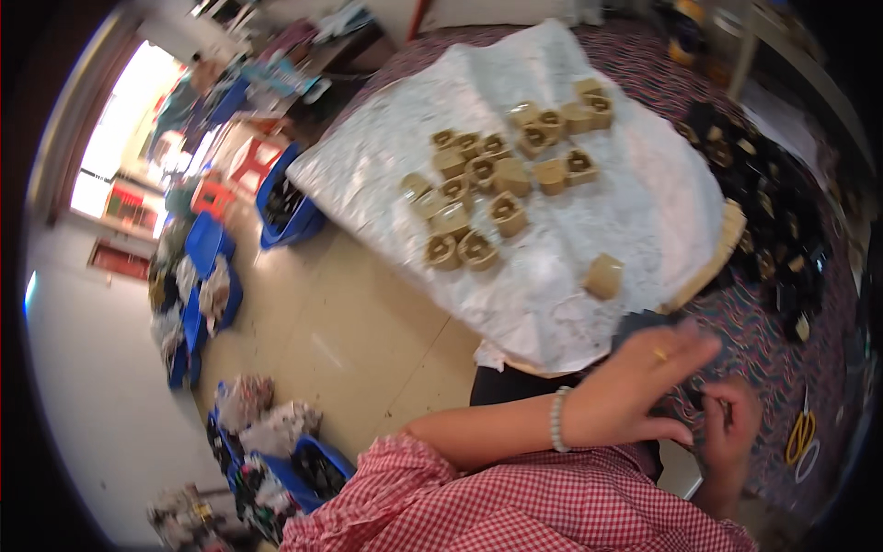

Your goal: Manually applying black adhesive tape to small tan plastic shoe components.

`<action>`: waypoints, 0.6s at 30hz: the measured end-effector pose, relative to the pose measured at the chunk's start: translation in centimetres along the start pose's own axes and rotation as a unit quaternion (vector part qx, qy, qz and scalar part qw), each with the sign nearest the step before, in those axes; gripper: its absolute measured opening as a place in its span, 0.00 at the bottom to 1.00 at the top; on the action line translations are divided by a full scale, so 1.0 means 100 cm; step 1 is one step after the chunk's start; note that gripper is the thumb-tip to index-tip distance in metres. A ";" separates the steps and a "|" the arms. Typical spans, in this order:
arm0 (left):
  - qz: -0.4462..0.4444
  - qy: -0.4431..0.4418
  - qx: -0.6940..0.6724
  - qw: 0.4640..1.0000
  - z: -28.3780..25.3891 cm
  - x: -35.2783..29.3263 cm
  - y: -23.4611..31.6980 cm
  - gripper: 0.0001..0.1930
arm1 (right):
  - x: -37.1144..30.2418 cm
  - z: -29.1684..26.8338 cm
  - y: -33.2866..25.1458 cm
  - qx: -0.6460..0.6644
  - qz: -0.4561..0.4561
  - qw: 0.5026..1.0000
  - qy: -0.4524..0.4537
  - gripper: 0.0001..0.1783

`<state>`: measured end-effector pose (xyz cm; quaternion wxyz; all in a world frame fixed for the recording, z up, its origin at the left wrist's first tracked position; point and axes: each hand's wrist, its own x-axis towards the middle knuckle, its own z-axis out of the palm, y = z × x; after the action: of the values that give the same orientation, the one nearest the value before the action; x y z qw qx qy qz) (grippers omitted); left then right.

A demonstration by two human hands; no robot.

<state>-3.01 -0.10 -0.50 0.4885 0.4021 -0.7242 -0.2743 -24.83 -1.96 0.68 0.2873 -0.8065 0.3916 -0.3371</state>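
Observation:
My left hand (pixel 635 377) reaches over the near right corner of the white sheet, its fingers stretched out and slightly blurred; I see nothing held in it. Just right of it is my right hand (pixel 731 428), fingers curled together near a small dark bit; what they hold, if anything, is unclear. A dark grey piece (pixel 644 322) lies partly hidden behind my left fingers. On the white sheet (pixel 635 212) stand several small tan blocks (pixel 506 213), many with a dark ring-shaped hollow on top. One tan block (pixel 603 276) sits apart, nearest my left hand.
Many small black pieces (pixel 782 221) are heaped on the patterned cloth (pixel 745 322) at the right. Yellow-handled scissors (pixel 801 437) lie near a white ring (pixel 808 462). Blue bins (pixel 285 207) stand on the tiled floor at the left, several filled with bagged goods.

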 end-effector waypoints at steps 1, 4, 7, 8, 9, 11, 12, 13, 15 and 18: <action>0.027 0.002 -0.041 0.999 0.000 -0.001 0.001 0.22 | 0.017 0.003 -0.021 -0.002 -0.025 1.000 0.010 0.04; -0.210 -0.095 -0.234 0.944 -0.024 -0.036 -0.002 0.14 | 0.026 0.035 -0.033 0.118 0.015 0.986 0.113 0.05; -0.231 -0.054 -0.243 0.941 -0.047 -0.077 0.002 0.13 | 0.035 0.036 -0.031 0.159 0.051 0.980 0.110 0.04; -0.268 -0.071 -0.239 0.930 -0.056 -0.090 0.003 0.12 | 0.035 0.038 -0.027 0.144 0.043 0.981 0.125 0.04; -0.303 -0.090 -0.234 0.919 -0.066 -0.100 0.005 0.12 | 0.035 0.035 -0.022 0.129 0.036 0.981 0.143 0.04; -0.307 -0.119 -0.121 0.936 -0.087 -0.118 -0.005 0.13 | 0.043 0.027 -0.018 0.099 0.005 0.976 0.191 0.05; -0.277 -0.124 -0.024 0.952 -0.093 -0.126 -0.008 0.13 | 0.045 0.024 -0.025 0.102 -0.021 0.985 0.137 0.04; -0.320 -0.148 0.038 0.935 -0.099 -0.129 -0.010 0.14 | 0.049 0.021 -0.035 0.104 -0.046 0.990 0.084 0.04; -0.167 0.060 0.023 0.984 -0.090 -0.093 0.003 0.15 | 0.053 0.031 -0.054 0.111 -0.061 0.992 -0.006 0.04; -0.068 0.096 0.020 0.993 -0.087 -0.061 0.014 0.13 | 0.064 0.061 -0.077 0.091 -0.151 0.975 -0.135 0.10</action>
<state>5.89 5.75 0.89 0.5281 0.4841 -0.6505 -0.2523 -13.78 -1.94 4.66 0.3556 -0.8650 0.1907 -0.2984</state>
